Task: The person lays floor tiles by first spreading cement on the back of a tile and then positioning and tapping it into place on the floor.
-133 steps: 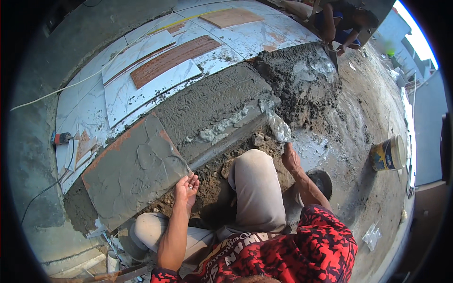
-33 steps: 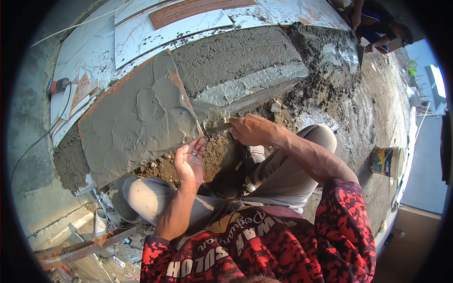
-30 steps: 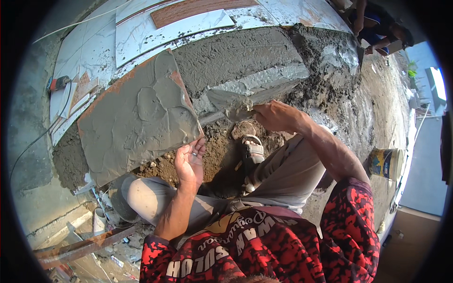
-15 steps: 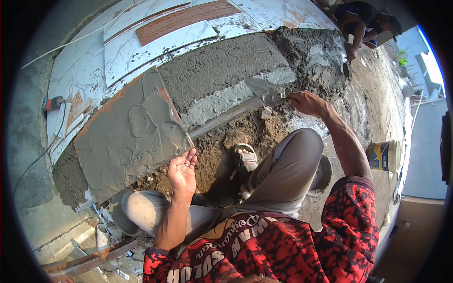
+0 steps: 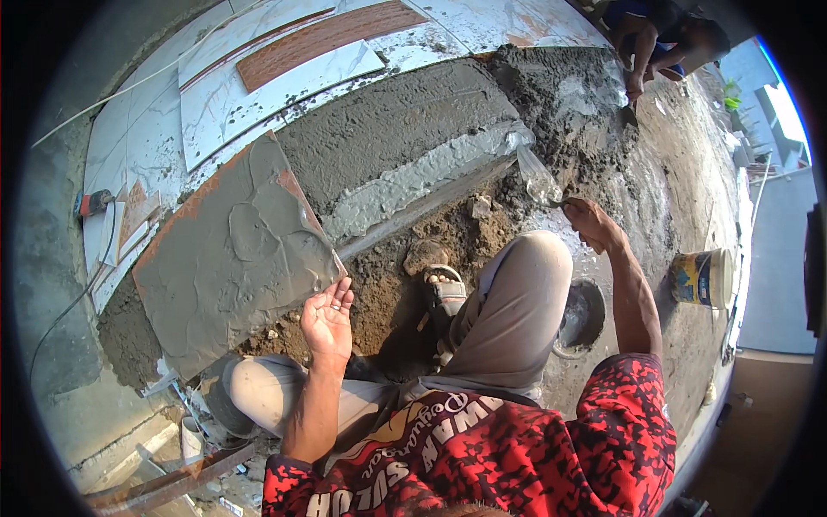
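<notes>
The white marbled floor spans the upper area, with loose grit along its near edge. Below it lies a grey mortar bed, rough on top, its long axis rising from lower left to upper right. A paler mortar strip runs along the bed's front edge.

A rectangular tile sits at the bed's left end, coated in grey mortar, with orange-red showing at its edges. Its long axis follows roughly the bed's direction. A yellow-and-blue bucket stands well apart on the right.

The trowel points up and to the left, its blade tip at the right end of the pale strip; contact is not certain. The right hand is closed around its handle.

The left hand is palm up, fingertips at the tile's lower right corner; whether they grip cannot be told. Governing relation: the tile extends leftward and upward from the left hand, clearly the nearer one; the right hand is across the bed, near its opposite end.
</notes>
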The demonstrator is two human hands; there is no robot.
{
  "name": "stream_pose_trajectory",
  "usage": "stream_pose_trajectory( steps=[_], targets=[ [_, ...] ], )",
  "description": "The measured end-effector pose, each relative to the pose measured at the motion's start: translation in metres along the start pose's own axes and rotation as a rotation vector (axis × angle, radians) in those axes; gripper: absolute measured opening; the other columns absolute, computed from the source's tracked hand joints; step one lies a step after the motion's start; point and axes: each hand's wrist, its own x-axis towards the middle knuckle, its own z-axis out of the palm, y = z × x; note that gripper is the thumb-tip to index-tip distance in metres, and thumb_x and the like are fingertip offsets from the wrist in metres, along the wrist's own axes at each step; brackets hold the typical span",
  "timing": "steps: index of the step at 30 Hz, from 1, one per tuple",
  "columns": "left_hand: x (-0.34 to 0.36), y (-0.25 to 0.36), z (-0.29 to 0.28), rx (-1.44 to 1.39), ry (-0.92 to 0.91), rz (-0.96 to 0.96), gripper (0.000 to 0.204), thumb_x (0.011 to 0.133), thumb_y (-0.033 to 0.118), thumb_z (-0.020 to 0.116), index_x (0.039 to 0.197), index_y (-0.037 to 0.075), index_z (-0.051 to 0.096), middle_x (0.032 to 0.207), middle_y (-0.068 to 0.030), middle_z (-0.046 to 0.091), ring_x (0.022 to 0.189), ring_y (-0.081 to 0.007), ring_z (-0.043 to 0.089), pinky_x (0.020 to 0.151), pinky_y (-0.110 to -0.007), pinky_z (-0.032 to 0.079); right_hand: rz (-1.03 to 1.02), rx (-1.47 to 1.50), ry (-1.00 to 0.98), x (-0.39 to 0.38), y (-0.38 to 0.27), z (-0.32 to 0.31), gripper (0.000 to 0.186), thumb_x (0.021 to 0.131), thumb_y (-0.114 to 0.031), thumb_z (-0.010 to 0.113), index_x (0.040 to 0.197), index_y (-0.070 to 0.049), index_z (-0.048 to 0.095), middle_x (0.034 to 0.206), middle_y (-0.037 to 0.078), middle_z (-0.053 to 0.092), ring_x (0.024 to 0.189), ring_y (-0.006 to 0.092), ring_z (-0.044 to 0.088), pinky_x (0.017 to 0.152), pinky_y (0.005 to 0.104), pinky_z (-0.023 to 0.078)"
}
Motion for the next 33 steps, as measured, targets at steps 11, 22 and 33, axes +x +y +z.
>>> stream_pose_trajectory(
  steps=[11,22,33],
  targets=[
    [0.009,-0.005,0.002,-0.023,0.006,-0.028,0.028,0.083,0.015,0.050,0.100,-0.006,0.055,0.118,-0.0225,0.059,0.108,-0.0290,0.059,0.092,-0.038,0.048,-0.201,0.581,0.313,0.088,0.022,0.077,0.034,0.095,-0.031,0.047,0.105,0.001,0.056,0.072,0.005,0.054,0.059,0.0127,0.051,0.053,0.0301,0.044],
    [0.008,0.002,-0.007,-0.044,0.004,-0.045,0.032,0.084,0.015,0.048,0.105,-0.009,0.053,0.116,-0.0223,0.059,0.112,-0.0300,0.057,0.094,-0.039,0.046,-0.152,0.416,0.577,0.008,0.021,0.125,0.041,0.090,-0.025,0.063,0.121,-0.001,0.052,0.089,0.013,0.063,0.074,0.0201,0.058,0.068,0.0340,0.048],
    [0.035,-0.011,-0.023,-0.003,-0.133,-0.116,0.048,0.086,0.020,0.044,0.121,-0.013,0.048,0.132,-0.0238,0.051,0.121,-0.0281,0.052,0.102,-0.040,0.042,-0.425,0.392,0.554,0.110,0.009,0.261,0.023,0.087,-0.011,0.056,0.103,0.001,0.044,0.085,0.020,0.052,0.078,0.0395,0.050,0.069,0.0448,0.041]
  ],
)
